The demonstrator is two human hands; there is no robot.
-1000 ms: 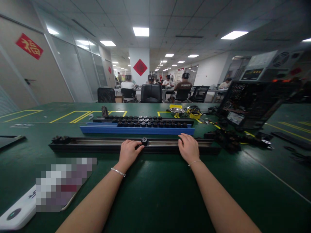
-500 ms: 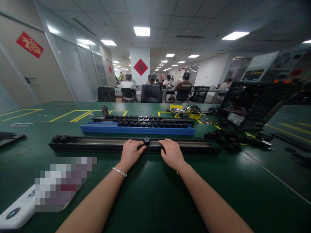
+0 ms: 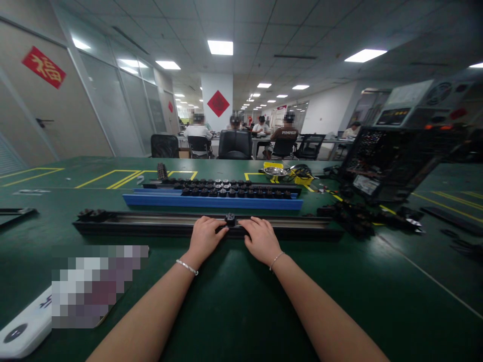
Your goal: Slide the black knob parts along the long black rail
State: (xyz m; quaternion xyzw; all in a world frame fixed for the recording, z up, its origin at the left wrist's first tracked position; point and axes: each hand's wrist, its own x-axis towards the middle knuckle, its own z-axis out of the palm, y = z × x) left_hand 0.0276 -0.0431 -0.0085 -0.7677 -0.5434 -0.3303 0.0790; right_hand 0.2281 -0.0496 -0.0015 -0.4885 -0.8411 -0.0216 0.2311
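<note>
A small black block (image 3: 230,219) sits near the middle of a long black track (image 3: 151,230). The track lies flat, stretching from side to side on the green tabletop (image 3: 241,306), with a pale strip (image 3: 158,219) inside.

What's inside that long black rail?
In the long black rail, a small black piece sits between the left hand and the right hand, and dark pieces sit at the left end. The hands cover bits beside the middle piece; what's under them can't be seen.
</note>
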